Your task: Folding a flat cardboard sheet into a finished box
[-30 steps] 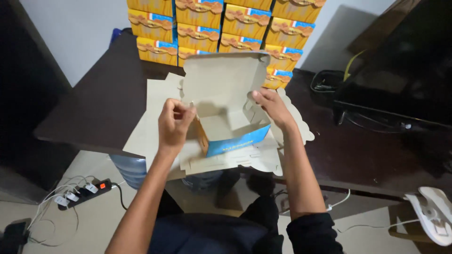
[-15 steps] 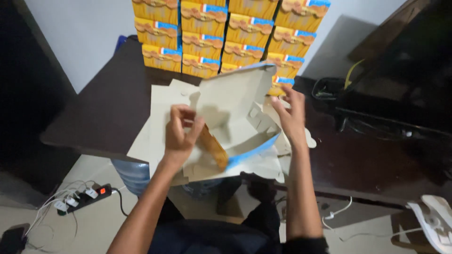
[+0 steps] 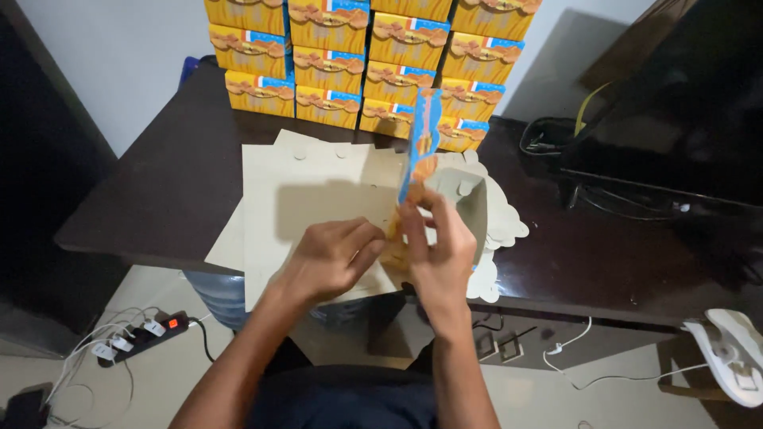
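A half-folded carton point(image 3: 429, 171) is pinched at its lower edge by the right hand point(image 3: 437, 250), fingers closed on the card, its printed orange-and-blue panel standing up edge-on above the hand. The left hand point(image 3: 330, 258), just beside it, is curled loosely; whether it touches the carton cannot be told. The carton is judged light, thin and easily creased, best held along folds and corners. Under both hands, flat card blanks point(image 3: 318, 199) are spread on the dark bench point(image 3: 159, 191). Beyond them, finished boxes point(image 3: 358, 56) are stacked against the wall.

Matt beige cardboard sheets point(image 3: 318, 199) on a dark, faintly glossy table point(image 3: 159, 191) — printed carton point(image 3: 421, 143) glossier.
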